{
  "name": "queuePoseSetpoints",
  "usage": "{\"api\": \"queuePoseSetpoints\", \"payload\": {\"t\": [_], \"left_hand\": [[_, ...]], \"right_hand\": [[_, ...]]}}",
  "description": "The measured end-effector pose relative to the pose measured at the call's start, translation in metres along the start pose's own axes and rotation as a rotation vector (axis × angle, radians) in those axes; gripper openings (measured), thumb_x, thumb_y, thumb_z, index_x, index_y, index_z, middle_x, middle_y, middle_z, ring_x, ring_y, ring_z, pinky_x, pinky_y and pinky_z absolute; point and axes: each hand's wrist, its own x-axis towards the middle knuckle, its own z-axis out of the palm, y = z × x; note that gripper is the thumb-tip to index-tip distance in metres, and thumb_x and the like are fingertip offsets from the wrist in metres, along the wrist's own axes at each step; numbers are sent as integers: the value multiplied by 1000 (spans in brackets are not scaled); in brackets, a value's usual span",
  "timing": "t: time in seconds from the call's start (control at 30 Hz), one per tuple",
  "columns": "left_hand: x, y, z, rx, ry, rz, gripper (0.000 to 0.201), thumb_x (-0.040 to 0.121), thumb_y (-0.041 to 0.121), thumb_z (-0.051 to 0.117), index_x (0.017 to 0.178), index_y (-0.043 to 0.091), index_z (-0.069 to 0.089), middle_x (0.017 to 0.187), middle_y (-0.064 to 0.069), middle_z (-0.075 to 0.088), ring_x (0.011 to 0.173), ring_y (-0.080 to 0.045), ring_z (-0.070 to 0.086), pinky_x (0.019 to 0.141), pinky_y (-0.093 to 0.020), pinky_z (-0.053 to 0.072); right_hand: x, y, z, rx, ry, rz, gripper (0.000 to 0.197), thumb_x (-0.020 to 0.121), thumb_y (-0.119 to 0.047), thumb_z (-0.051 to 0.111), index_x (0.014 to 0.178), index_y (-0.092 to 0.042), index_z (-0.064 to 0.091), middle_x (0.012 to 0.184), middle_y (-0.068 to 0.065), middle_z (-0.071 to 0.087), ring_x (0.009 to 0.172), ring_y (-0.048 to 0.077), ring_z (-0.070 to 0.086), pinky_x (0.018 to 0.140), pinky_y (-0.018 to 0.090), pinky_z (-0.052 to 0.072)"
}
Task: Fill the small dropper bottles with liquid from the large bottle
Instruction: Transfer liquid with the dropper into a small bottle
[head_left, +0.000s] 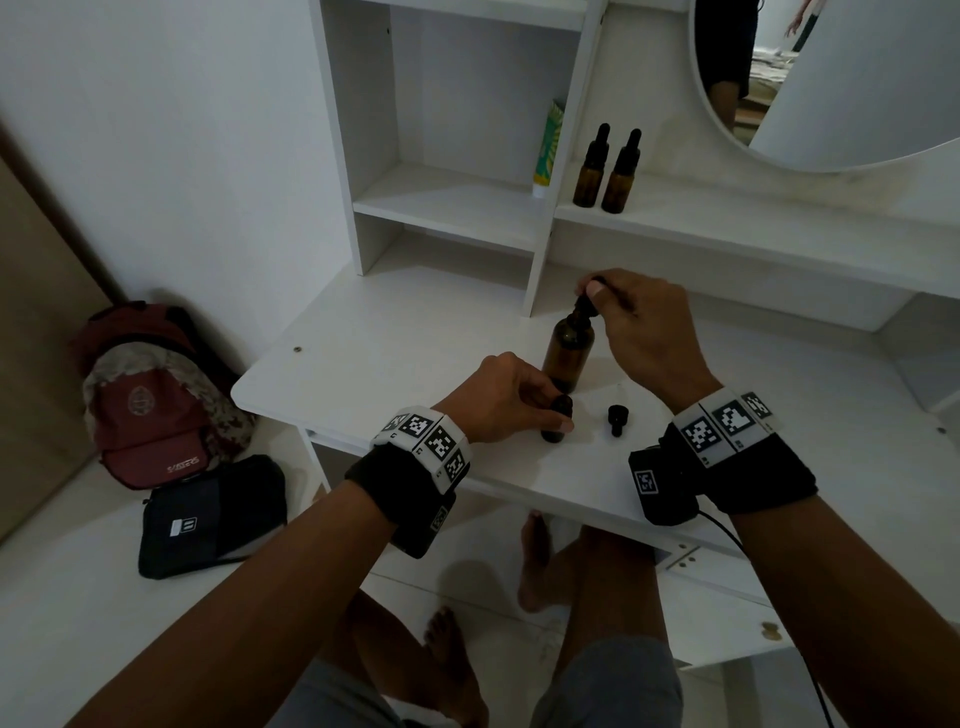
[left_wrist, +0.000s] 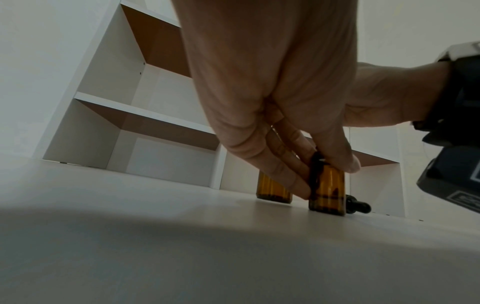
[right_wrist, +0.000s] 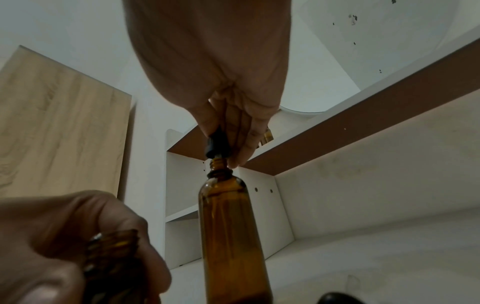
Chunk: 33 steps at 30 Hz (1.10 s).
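Step in hand: drawing liquid, I judge. The right hand (head_left: 647, 332) has the black rubber-bulbed dropper cap (right_wrist: 215, 144) at the mouth of the large amber glass bottle (head_left: 567, 347), the cap sitting just above the bare threaded neck (so it is unscrewed).
Large bottle: upright on the white counter (head_left: 395, 332), toward the middle, in front of the shelf unit's lower opening.
Small bottle: a small amber glass dropper bottle (left_wrist: 327, 190) stands open near the counter's front edge, just in front of the large one.
Loose cap: a small black dropper cap (head_left: 617, 418) lies on the counter to the right of the small bottle, apart from it.
Right fingers: thumb and fingertips pinch the bulb from above, wrist raised over the bottle.
Left fingers: the left hand (head_left: 506, 400) reaches down, fingers (left_wrist: 280, 164) and thumb pinching the small bottle's sides to steady it.
Next move: lifting the dropper clear and bringing its tip over the small bottle's narrow mouth, keeping it vertical to avoid drips.
Waiting: two capped amber dropper bottles (head_left: 605, 174) stand on the upper shelf.
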Motion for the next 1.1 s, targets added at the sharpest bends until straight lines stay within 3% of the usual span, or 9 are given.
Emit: {"api": "queuePoseSetpoints", "payload": {"t": [0.07,0.23,0.43,0.57,0.67,0.83,0.97,1.1], "left_hand": [[0,0,0,5,-1,1,30,76,22,84,104,11,78,96,-3,78,88,-10,73,88,-20,56],[-1,0,0,-2,10,2,28,76,21,84,103,12,78,95,-2,78,87,-9,73,88,-19,56],[-1,1,1,-3,7,3,30,76,20,84,104,11,78,96,-4,78,89,-11,73,91,-25,56],[-1,1,0,-6,4,4,30,76,21,84,103,10,78,97,-4,78,89,-12,73,91,-26,57],[0,0,0,-7,1,-1,30,76,21,84,103,11,78,96,-3,78,88,-11,73,90,-24,57],[0,0,0,5,7,5,30,76,22,84,104,11,78,97,-3,77,87,-9,72,85,-17,55],[0,0,0,4,3,9,30,76,21,84,104,11,78,96,-3,78,88,-10,73,86,-18,55],[0,1,0,21,12,10,30,77,22,83,104,12,78,98,-4,77,88,-10,72,84,-16,54]], "right_hand": [[-1,1,0,11,19,-12,24,99,-18,49,105,-9,71,95,6,73,85,14,67,76,8,46],[-2,-1,0,17,24,-14,24,100,-19,49,106,-8,69,94,8,72,86,18,68,82,28,54],[-2,1,2,27,35,-14,25,99,-20,49,105,-7,70,94,10,72,86,20,68,81,26,54],[-2,5,3,2,28,-26,24,99,-19,49,105,-9,71,94,8,73,86,18,67,76,11,47],[-2,3,3,11,34,-28,26,99,-21,49,106,-8,70,95,9,72,86,18,68,77,17,50],[-3,4,4,6,20,-38,25,99,-19,49,109,-8,69,98,8,72,87,16,67,75,4,44],[-2,2,3,40,24,-17,25,100,-22,49,107,-8,69,96,8,71,87,18,67,80,22,53],[-2,2,2,11,32,-39,25,100,-19,49,105,-8,70,93,8,72,86,18,67,81,27,54]]}}
